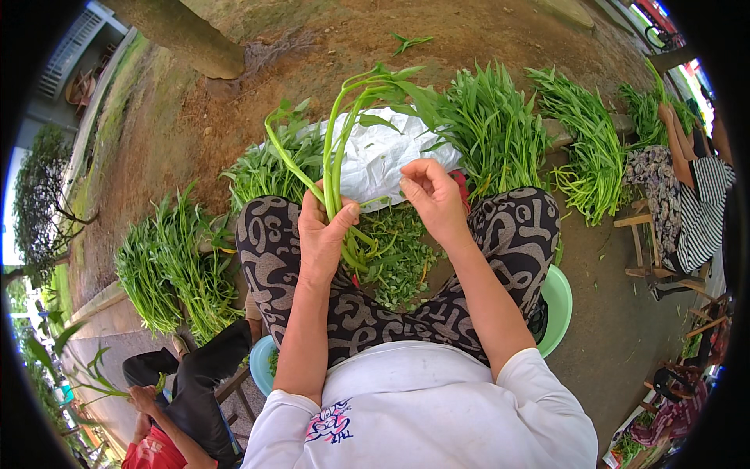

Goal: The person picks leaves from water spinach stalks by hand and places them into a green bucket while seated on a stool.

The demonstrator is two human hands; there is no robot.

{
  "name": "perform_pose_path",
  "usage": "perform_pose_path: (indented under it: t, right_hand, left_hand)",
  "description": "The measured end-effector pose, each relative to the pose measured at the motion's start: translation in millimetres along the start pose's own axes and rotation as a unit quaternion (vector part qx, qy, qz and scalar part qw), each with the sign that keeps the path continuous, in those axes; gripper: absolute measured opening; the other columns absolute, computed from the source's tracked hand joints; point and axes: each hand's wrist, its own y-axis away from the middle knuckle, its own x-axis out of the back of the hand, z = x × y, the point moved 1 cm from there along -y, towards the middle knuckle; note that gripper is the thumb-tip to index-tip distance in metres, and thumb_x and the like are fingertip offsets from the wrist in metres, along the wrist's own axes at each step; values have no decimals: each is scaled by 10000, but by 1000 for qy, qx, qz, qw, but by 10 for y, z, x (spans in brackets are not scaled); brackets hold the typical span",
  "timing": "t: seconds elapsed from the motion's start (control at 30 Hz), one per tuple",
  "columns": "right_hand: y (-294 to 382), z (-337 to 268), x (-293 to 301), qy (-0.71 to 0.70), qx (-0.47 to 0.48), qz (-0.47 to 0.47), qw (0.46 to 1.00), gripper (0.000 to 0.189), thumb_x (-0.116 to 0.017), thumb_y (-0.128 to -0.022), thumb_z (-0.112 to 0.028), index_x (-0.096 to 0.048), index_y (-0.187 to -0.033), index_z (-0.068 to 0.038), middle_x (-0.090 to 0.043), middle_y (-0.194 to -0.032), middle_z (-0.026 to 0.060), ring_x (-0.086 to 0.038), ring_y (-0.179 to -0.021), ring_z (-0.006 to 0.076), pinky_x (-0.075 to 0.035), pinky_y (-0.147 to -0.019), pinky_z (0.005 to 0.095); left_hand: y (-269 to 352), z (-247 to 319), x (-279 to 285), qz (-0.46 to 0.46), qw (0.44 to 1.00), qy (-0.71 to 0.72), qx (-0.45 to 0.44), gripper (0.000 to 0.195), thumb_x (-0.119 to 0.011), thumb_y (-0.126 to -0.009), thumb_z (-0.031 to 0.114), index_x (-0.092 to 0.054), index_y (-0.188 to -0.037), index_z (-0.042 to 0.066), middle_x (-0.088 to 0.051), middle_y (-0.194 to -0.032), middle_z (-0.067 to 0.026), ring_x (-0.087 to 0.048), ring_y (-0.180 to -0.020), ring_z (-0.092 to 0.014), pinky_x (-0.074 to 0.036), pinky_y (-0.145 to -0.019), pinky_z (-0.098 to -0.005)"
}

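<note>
My left hand (326,232) is closed around several long green leafy stems (335,158), likely water spinach, whose tops arch over to the right. Their cut ends poke out below the hand. My right hand (432,196) is raised to the right of the stems, thumb and forefinger nearly together; whether anything thin is between them I cannot tell. Between my knees, below both hands, lies a pile of picked leaves and short stem pieces (401,258). Beyond it is a white woven plastic sheet (381,152), with a pile of leafy stems (495,126) at its right.
More leafy stems lie at the left (179,264) and right (586,135). A pale green basin (561,311) and a light blue basin (261,366) flank my seat. Other people sit on both sides, near wooden stools (636,221). A tree trunk (193,41) stands ahead.
</note>
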Motion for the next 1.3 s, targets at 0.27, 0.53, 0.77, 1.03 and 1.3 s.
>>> perform_pose_path:
  t: [0.27,0.53,0.77,1.03,1.3]
  right_hand:
    - [30,-125,-88,272,257,-54,926,152,-688,-747,-42,-599,-868,-66,-588,-844,63,-598,-715,264,-486,-607,330]
    - [73,-73,-131,223,192,-69,953,114,-652,-760,-38,-571,-838,-52,-576,-791,60,-590,-672,212,-480,-597,309]
    - [108,105,-163,-113,-104,-98,983,73,-591,-866,-111,-568,-864,-41,-578,-792,1,-564,-703,75,-472,-624,234]
    - [140,167,-229,-329,-245,-56,910,96,-591,-884,-178,-563,-885,-87,-591,-812,3,-561,-721,91,-493,-672,257]
    - [7,90,-12,-317,-200,16,927,146,-556,-925,-200,-547,-827,-91,-583,-816,4,-539,-726,117,-467,-681,293]
  left_hand:
    - [4,-3,-1,2,1000,8,4,468,-691,-836,81,-446,-1224,-17,-574,-851,-28,-533,-760,-108,-442,-707,-238]
    - [3,-16,6,-8,1000,8,3,495,-680,-835,54,-423,-1252,-20,-589,-868,-20,-545,-749,-86,-457,-682,-213]
    - [13,-15,-16,-7,1000,10,9,481,-683,-834,54,-436,-1241,-10,-594,-880,-16,-544,-758,-75,-454,-679,-201]
    - [10,-41,-7,-8,1000,-6,6,476,-686,-833,59,-438,-1234,-6,-598,-884,-18,-542,-759,-69,-453,-677,-197]
    - [13,-23,24,1,1000,-9,-1,507,-680,-836,62,-408,-1253,-31,-594,-859,-29,-547,-739,-87,-460,-675,-215]
